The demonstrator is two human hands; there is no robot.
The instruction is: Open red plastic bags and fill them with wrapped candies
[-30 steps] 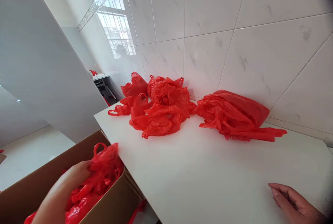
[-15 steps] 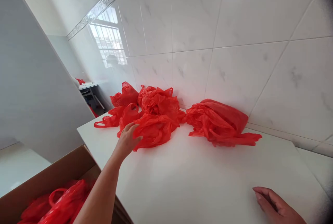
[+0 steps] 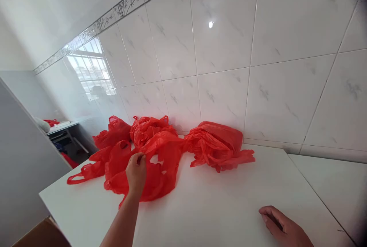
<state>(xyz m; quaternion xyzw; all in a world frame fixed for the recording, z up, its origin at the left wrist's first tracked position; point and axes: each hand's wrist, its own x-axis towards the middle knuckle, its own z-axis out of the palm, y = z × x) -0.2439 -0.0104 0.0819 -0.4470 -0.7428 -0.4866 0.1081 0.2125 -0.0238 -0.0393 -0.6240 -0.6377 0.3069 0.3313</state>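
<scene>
My left hand (image 3: 136,171) is closed on a red plastic bag (image 3: 156,174) and lifts it a little off the white counter (image 3: 218,205). The bag hangs from a loose heap of red bags (image 3: 126,143) against the tiled wall. To the right of that heap lies a second pile of red bags (image 3: 218,145). My right hand (image 3: 282,228) rests on the counter at the lower right, fingers curled inward with nothing visible in them.
A glossy white tiled wall (image 3: 229,67) rises behind the counter. A corner of a cardboard box (image 3: 43,235) shows at the lower left below the counter's edge. A small table with red items (image 3: 57,126) stands in the far left background.
My left hand left the cardboard box, reached to the heap and gripped a red bag, pulling it toward me. The view swung up and right; the box is almost out of sight.
</scene>
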